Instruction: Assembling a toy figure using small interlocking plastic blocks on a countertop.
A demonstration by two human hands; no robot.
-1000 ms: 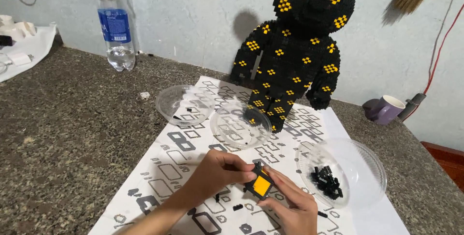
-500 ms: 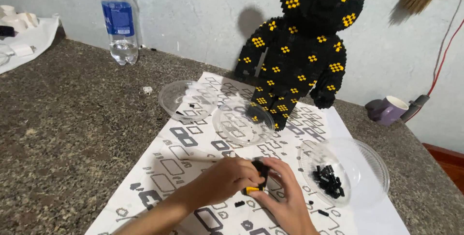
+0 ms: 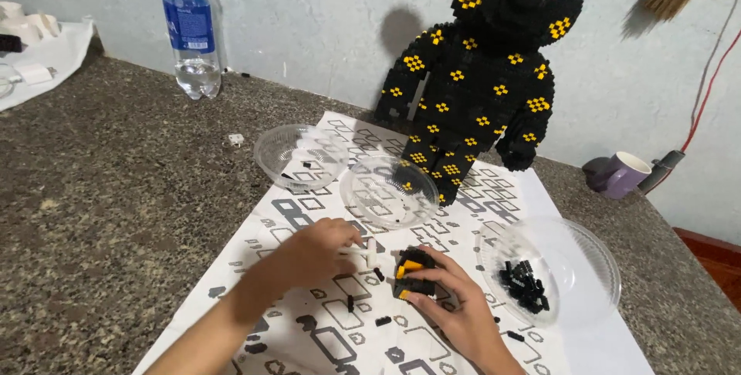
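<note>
The big black-and-yellow block figure [image 3: 482, 86] stands finished-looking by the wall, at the far end of the patterned sheet [image 3: 309, 329]. What I have in hand is far smaller: a chunk [image 3: 411, 273] of black and yellow bricks, only a few layers deep, so I judge this part to be at an early stage. Plenty of loose black bricks [image 3: 525, 286] wait in the clear bowl [image 3: 594, 267] to my right, and a few strays lie scattered on the sheet. The two other bowls [image 3: 386, 190] nearer the figure are almost empty (a speck or two in each).

My right hand [image 3: 455, 305] cups the chunk, fingers curled around its near and right sides, holding it just above or on the sheet; I cannot tell which. My left hand [image 3: 312, 253] lies palm down just left of the chunk, fingers drawn together and pointing toward it, apparently pinching a small white piece [image 3: 369, 250] at the tips, though the grip itself is hidden under the knuckles.
</note>
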